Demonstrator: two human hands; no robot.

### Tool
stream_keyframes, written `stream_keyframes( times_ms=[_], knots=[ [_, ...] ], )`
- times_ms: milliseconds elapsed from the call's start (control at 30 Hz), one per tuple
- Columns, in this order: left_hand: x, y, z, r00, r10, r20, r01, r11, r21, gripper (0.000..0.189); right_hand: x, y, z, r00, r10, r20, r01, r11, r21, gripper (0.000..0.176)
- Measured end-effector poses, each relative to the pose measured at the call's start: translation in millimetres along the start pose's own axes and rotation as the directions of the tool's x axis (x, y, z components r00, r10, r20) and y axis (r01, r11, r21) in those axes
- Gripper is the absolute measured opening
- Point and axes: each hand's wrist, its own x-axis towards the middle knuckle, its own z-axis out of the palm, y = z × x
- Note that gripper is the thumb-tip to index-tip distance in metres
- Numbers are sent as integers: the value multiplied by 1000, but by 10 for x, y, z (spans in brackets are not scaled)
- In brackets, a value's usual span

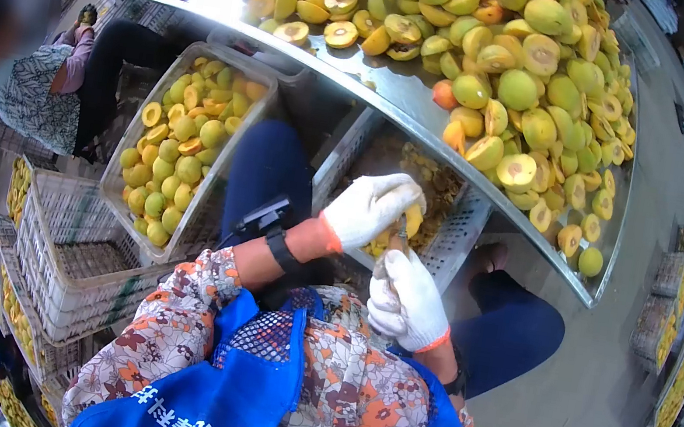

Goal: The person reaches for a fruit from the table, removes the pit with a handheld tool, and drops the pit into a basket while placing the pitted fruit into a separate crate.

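Metal table (388,83), heaped with cut fruit (541,56) — before it, left hand (374,210) pinches a fruit piece (413,221), right hand (411,299) curls round a narrow tool (397,240).

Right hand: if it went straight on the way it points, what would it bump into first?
Probably the fruit piece pinched in the left hand, just ahead of the right hand; with one view, depth between them is hard to judge.
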Motion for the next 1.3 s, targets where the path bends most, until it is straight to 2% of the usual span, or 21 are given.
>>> stream_keyframes(
  times_ms=[100, 133, 167, 267, 367, 433, 500, 567, 633, 700, 767, 833, 900, 933, 967, 1033, 1100, 1167, 1233, 1267, 1300],
  knots=[
    [-2, -48, 48, 998, -1, -59, 1, 1000, -11, 33, 20, 23, 29, 1000, -16, 26, 16, 1000, -3, 18],
    [27, -62, 77, 995, -74, -72, 72, 997, -28, 35, 31, 42, 24, 1000, -26, -7, 26, 1000, -7, 18],
    [61, -89, 84, 992, -97, -82, 104, 991, 80, 38, 33, 64, 25, 998, -37, -41, 36, 999, -12, 18],
    [58, -156, 127, 987, -131, -93, 138, 988, 72, 36, 38, 107, 39, 993, -63, -101, 58, 997, -52, 22],
    [-25, -220, 126, 991, 39, -131, -14, 982, 187, 36, 34, 117, -21, 997, -25, -70, 24, 999, -23, 23],
    [-17, -180, 97, 990, 62, -128, -31, 973, 229, 34, 39, 122, -57, 999, 20, 43, -24, 995, 95, 25],
    [34, -214, 89, 994, -100, -44, 100, 995, -12, 32, 60, 117, -104, 992, 43, 117, -64, 982, 176, 27],
    [27, -224, 24, 997, -82, -6, 82, 996, 17, 32, 67, 114, -108, 970, 68, 236, -130, 957, 260, 31],
    [-10, -209, -5, 986, 166, -19, -164, 984, 69, 35, 81, 116, -112, 948, 77, 309, -179, 932, 316, 32],
    [24, -187, -118, 980, 192, 47, -194, 980, 39, 36, 114, 106, -97, 922, 83, 378, -231, 901, 367, 33],
    [58, -125, -191, 959, 181, 216, -128, 963, -237, 36, 137, 94, -56, 867, 29, 497, -242, 897, 370, 34],
    [10, -26, -183, 957, 209, 200, -147, 948, -283, 41, 121, 48, 9, 873, 29, 486, -220, 914, 341, 34],
    [-58, 43, -92, 986, 166, -17, -149, 826, -543, 46, 114, -39, 89, 880, 38, 474, -148, 969, 196, 37],
    [-86, 123, -60, 990, 124, -61, -133, 745, -653, 49, 116, -82, 144, 879, 42, 474, -149, 970, 190, 37],
    [-122, 206, -59, 990, 127, -66, -139, 744, -654, 49, 125, -115, 206, 865, 49, 499, -134, 982, 136, 37],
    [-232, 305, -127, 984, -39, -172, -88, 734, -673, 56, 176, -106, 269, 849, 62, 525, -120, 990, 78, 37],
    [-373, 279, -301, 983, 42, -179, -130, 844, -520, 51, 236, -57, 302, 820, 139, 555, -196, 980, 44, 36],
    [-510, 248, -383, 967, -12, -254, -122, 854, -506, 51, 269, 5, 353, 797, 164, 581, -230, 972, 42, 35],
    [-525, 246, -634, 891, -221, -396, -103, 751, -652, 52, 299, 49, 252, 740, 168, 651, -210, 978, -14, 26],
    [-514, 164, -833, 827, -167, -537, -222, 780, -585, 52, 273, 12, 248, 748, 157, 645, -201, 980, -6, 26],
    [-533, 84, -1063, 741, -109, -663, -329, 801, -500, 52, 229, -38, 254, 823, 118, 555, -172, 984, 46, 25]
  ],
)
